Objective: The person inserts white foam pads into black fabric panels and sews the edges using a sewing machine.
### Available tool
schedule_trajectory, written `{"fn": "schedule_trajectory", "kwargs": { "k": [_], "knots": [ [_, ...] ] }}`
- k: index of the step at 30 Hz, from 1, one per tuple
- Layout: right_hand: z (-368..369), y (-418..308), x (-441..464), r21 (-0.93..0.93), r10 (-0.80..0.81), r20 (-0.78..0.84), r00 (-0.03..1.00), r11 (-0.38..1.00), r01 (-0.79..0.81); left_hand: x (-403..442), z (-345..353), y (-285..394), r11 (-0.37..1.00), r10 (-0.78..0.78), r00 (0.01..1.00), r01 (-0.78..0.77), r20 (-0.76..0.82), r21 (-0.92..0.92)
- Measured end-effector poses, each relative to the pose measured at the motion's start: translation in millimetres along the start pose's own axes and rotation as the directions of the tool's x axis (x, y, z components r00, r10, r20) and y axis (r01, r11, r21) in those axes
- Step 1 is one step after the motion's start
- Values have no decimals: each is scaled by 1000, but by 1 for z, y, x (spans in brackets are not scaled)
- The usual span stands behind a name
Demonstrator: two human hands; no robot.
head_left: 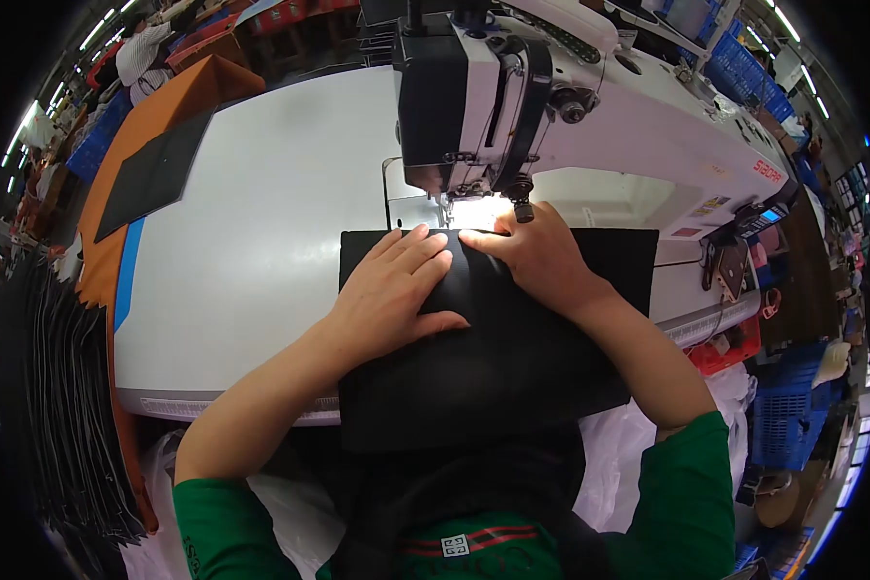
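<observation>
A black rectangular panel (474,377) lies over the front of the sewing machine's white bed, its far edge just at the needle area (447,208). My left hand (389,290) rests flat on the panel, fingers stretched toward that edge and thumb out to the side. On the other side of the needle, my right hand (546,253) grips the panel's far edge, one digit lying on top and the other fingers bent, partly hidden in the glare of the lamp. The sewing machine head (469,106) stands directly beyond both hands.
Left of the white table (261,242), a thick stack of black panels (53,396) hangs over an orange-brown cover (95,256). One dark panel (155,179) lies on that cover. Right are a lit control display (768,215), a red basket (730,348) and blue crates (791,411). A person (145,58) is far left.
</observation>
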State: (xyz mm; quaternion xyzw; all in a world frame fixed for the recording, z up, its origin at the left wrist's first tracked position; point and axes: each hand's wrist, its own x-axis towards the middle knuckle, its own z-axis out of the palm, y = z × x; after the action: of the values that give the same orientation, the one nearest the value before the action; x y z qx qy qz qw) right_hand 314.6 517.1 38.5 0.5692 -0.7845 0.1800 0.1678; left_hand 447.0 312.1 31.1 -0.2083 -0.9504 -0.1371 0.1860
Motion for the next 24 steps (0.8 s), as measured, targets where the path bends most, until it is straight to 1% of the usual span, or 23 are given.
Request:
{"fn": "schedule_trajectory", "kwargs": {
  "k": [3,4,7,12,24],
  "knots": [
    [2,6,2,-94,-11,4,1000,995,11,5,2,-4,1000,-8,1000,8,-8,10],
    [4,8,3,-95,-10,6,1000,995,11,6,3,-5,1000,-11,1000,11,-12,14],
    [9,14,5,-186,-81,-42,996,980,72,9,4,-6,1000,-18,1000,18,-17,3],
    [23,28,8,-161,-115,-45,992,981,106,11,6,-8,1000,-20,999,21,-48,13],
    [24,30,8,-183,-103,2,995,978,101,12,7,-7,1000,-28,996,28,-86,4]
  ]
}}
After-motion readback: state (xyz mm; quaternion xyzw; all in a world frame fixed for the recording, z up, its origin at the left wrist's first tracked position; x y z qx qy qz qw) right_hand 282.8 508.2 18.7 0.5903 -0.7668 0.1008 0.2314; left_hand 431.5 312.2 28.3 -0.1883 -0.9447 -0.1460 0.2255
